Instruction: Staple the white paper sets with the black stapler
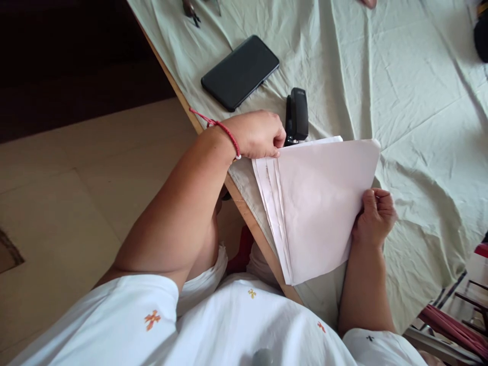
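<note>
A stack of white paper sheets [324, 208] is held over the table's near edge, its sheets slightly fanned along the left side. My left hand [263, 134], with a red string bracelet [229, 133] at the wrist, pinches the top left corner of the sheets. At the right edge, my right hand [375, 216] is closed on the stack, thumb in front and the other fingers curled. Just beyond the top edge of the paper lies a black stapler [297, 114], close to my left hand. A black phone [240, 72] rests farther up the table.
A pale green wrinkled cloth [427, 101] covers the table, whose wooden edge [247, 216] runs diagonally on the left. A small dark object [192, 12] lies at the top. Another black object [481, 38] is at the far right. A rack [470, 305] stands at lower right.
</note>
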### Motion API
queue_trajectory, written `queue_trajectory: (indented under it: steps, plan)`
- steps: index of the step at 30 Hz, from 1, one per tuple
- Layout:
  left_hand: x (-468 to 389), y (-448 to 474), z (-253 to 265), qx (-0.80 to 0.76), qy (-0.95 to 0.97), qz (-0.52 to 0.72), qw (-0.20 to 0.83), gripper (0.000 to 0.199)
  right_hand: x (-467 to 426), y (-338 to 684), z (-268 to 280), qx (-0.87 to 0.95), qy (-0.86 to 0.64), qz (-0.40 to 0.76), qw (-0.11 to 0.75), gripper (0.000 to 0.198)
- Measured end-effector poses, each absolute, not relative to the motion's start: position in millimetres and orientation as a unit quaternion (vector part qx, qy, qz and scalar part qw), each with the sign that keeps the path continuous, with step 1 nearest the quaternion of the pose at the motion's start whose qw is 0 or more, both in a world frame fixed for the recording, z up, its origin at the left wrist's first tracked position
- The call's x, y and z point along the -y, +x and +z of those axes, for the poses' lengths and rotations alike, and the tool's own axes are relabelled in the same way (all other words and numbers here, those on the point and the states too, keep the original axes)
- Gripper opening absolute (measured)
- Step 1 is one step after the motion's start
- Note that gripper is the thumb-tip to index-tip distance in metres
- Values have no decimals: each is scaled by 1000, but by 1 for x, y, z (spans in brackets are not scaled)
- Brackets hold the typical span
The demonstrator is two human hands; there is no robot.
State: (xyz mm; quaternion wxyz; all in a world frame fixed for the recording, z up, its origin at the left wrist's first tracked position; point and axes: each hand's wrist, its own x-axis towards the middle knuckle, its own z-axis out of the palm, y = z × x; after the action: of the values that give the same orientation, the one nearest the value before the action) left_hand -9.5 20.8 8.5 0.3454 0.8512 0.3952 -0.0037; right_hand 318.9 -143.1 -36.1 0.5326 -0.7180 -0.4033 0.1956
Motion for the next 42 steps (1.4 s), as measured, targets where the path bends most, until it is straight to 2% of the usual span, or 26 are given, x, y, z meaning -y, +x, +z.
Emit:
queue_trajectory:
  steps: [12,26,31,36,39,42]
  plan:
    - [-20,-10,13,-405,846,-25,347,29,142,319,-37,398,-711,204,543,30]
    - [-12,5,28,-446,819,-21,361,49,142,317,-34,421,-716,209,516,33]
    - [-10,15,20,-432,829,-6,356,45,142,317,-36,425,-705,210,527,32]
    - [-5,18,27,-446,818,-13,363,32,142,320,-36,424,-711,216,517,33]
    - [-3,12,35,-429,820,17,378,26,143,324,-30,409,-709,270,507,35]
    - [-4,5,41,-412,821,49,392,29,149,331,-21,368,-707,353,489,40]
